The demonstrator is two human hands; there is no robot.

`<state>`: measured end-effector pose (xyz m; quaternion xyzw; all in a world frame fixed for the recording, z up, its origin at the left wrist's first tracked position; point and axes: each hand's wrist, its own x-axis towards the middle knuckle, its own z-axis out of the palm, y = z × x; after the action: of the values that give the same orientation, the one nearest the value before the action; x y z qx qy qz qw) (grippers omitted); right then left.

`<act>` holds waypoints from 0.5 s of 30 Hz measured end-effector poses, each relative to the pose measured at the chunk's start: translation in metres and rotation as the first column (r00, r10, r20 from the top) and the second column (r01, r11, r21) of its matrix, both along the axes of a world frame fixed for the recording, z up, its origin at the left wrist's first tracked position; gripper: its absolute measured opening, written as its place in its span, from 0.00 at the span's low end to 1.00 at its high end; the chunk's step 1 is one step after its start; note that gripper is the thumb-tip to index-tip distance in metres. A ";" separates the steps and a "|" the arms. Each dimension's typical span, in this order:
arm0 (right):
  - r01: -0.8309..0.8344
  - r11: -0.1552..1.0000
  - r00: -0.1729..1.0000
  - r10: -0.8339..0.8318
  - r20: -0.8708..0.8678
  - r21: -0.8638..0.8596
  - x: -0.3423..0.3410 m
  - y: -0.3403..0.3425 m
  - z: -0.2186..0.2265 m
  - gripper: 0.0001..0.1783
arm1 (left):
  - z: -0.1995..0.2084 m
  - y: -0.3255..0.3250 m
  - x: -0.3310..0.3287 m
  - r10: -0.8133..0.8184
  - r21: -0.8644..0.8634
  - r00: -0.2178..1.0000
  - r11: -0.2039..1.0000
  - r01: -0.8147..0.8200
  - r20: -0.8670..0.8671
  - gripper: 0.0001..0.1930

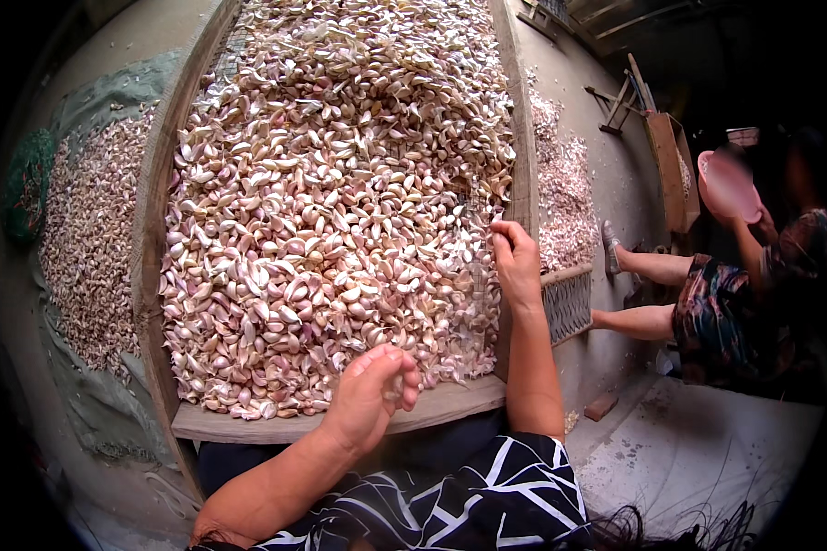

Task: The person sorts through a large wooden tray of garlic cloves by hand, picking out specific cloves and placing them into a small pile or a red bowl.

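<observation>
Loose garlic cloves (pixel 331 202), pinkish white, spread thickly over a large mesh tray with a wooden frame (pixel 340 418). Above its near edge, my left hand (pixel 374 390) is closed with the fingers curled in. Whatever may be inside those fingers is hidden. At the tray's right side, my right hand (pixel 518 264) is closed, its thumb and fingertips together beside the wooden rail (pixel 516 119). I cannot make out anything between them. Bare wire mesh shows through the cloves just left of that hand.
More cloves lie on a green sheet (pixel 92 418) at the left, beside a green net bag (pixel 28 184). Right of the tray are a clove pile (pixel 565 197), a mesh-sided frame (pixel 568 306) and a brick (pixel 601 406). Another person holds a pink basin (pixel 728 188).
</observation>
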<state>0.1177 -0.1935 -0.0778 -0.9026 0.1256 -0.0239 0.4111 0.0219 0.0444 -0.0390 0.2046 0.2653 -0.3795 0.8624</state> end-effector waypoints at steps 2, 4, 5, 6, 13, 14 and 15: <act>-0.030 0.984 0.999 0.038 0.039 -0.177 0.012 -0.004 -0.008 0.08 | 0.000 0.000 0.000 0.004 0.000 1.000 1.000 -0.004 0.000 0.07; -0.026 0.965 0.996 0.048 0.078 -0.260 0.022 -0.004 -0.011 0.08 | 0.000 0.001 0.000 0.006 0.001 1.000 1.000 -0.006 0.000 0.07; -0.033 0.942 0.989 0.079 0.125 -0.335 0.025 -0.004 -0.013 0.08 | 0.000 0.001 0.000 0.008 0.002 1.000 1.000 -0.008 -0.001 0.07; -0.035 0.912 0.979 0.113 0.169 -0.408 0.028 -0.003 -0.015 0.09 | 0.000 0.001 0.000 0.008 0.003 1.000 1.000 -0.008 -0.001 0.07; -0.120 0.862 0.986 0.160 0.039 -0.493 0.029 -0.004 -0.023 0.06 | 0.000 0.001 0.000 0.004 0.003 1.000 1.000 -0.004 -0.002 0.07; -0.104 0.879 0.989 0.141 0.046 -0.465 0.027 -0.001 -0.018 0.05 | -0.001 0.002 0.001 0.008 0.004 1.000 1.000 -0.008 -0.001 0.07; -0.090 0.890 0.989 0.133 0.065 -0.448 0.025 0.001 -0.016 0.05 | -0.001 0.002 0.001 0.010 0.006 1.000 1.000 -0.010 -0.001 0.07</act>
<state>0.1430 -0.1924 -0.0941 -0.9760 0.0453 -0.0706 0.2008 0.0227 0.0466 -0.0399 0.2057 0.2680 -0.3744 0.8635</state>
